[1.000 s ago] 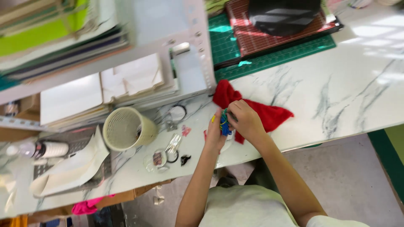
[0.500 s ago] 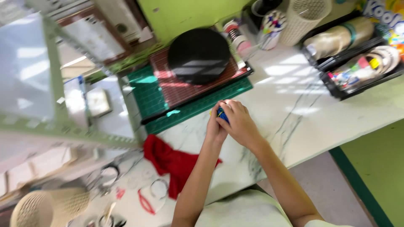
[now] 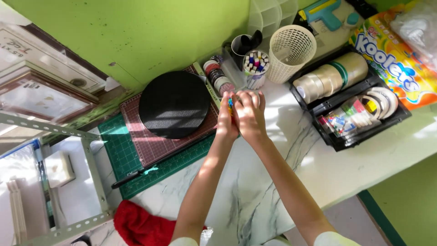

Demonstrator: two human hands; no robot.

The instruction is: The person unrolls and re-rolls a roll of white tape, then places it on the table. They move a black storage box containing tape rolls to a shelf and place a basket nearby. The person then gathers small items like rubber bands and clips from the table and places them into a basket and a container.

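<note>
Reaching farther up the white marble table [image 3: 346,173] than half a second before, both hands had come to the cup of markers [image 3: 255,68], while the red cloth [image 3: 139,225] that lay just beside them earlier now sat well behind, at the near edge. The left hand [image 3: 226,123] and right hand [image 3: 250,116] were pressed together, each grip pinching a small blue object [image 3: 230,104] between the fingertips. Only a sliver of it showed, so its long axis and heading could not be told. It was held just above the table, near the round black disc [image 3: 174,104] on the cutting mats [image 3: 120,152], with the tape tray [image 3: 339,143] to the right.
</note>
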